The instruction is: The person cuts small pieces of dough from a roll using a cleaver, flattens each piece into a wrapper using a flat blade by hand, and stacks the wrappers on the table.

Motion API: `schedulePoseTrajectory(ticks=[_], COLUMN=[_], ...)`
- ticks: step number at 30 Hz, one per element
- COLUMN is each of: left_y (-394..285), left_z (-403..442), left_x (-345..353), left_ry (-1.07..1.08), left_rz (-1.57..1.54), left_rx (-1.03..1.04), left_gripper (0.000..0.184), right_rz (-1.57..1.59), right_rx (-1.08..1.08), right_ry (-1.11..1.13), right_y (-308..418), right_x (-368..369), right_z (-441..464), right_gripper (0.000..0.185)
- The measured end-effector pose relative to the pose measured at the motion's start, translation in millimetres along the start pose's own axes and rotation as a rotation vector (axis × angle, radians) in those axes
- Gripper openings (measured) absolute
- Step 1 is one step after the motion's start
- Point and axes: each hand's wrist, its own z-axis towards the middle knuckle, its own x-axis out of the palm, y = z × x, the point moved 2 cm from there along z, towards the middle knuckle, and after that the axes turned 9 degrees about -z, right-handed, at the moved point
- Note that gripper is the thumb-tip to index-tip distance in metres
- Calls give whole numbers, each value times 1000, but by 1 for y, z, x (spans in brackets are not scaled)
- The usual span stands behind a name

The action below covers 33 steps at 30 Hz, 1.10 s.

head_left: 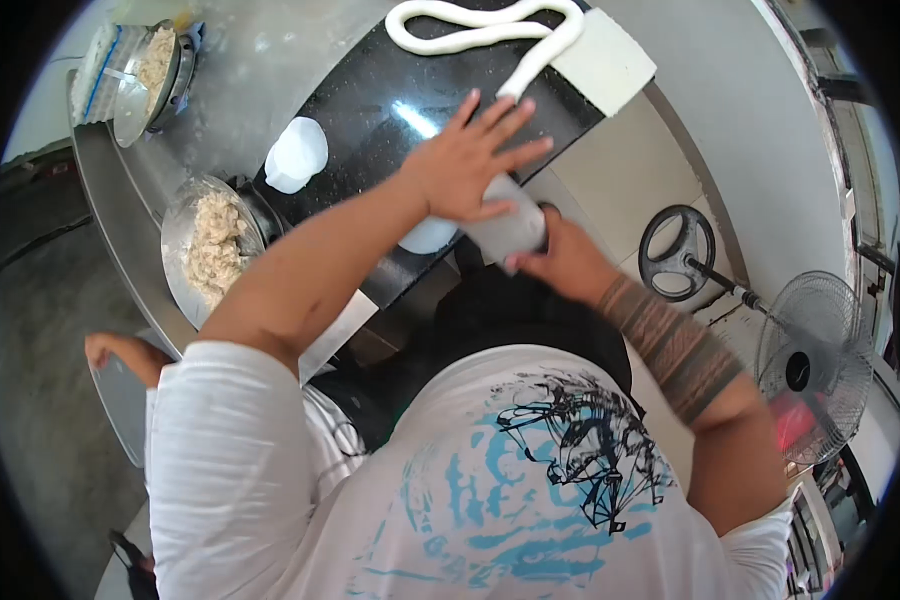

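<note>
My left hand [470, 160] has its fingers spread above the black worktop [360, 110], its palm side over a wide grey blade [508, 225]; whether they touch is unclear. My right hand [568, 258] is closed on the dark handle of that blade, near the worktop's edge. Beyond my left fingertips lies a long white dough rope [470, 42], folded in loops. Its end reaches down near the fingers. A white slab [605, 62] sits beside it. A pale round piece [428, 236] shows partly under my left wrist.
White rounded pieces [297, 155] lie on the worktop's left. Two metal bowls hold a pale chunky mixture [214, 245] and a similar mixture [156, 68]. At the left is another person's hand [105, 348]. A fan [815, 365] and a black handwheel [677, 253] stand right.
</note>
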Motion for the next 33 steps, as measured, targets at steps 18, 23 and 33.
schedulePoseTrajectory(ticks=[18, 23, 33], left_y=[-2, -8, 14], left_z=[-99, -107, -124], left_x=[-47, -42, -161], left_ry=[-160, -323, -643], left_rz=[-559, -727, -782], left_rx=[-970, -1005, -886], left_gripper=[28, 33, 32], right_rz=[-107, 4, -29], right_rx=[139, 6, 59], right_ry=[-18, -266, -67], right_y=[9, 49, 58], right_x=[-29, 47, 40], right_z=[-45, 17, -33], right_gripper=[49, 48, 48])
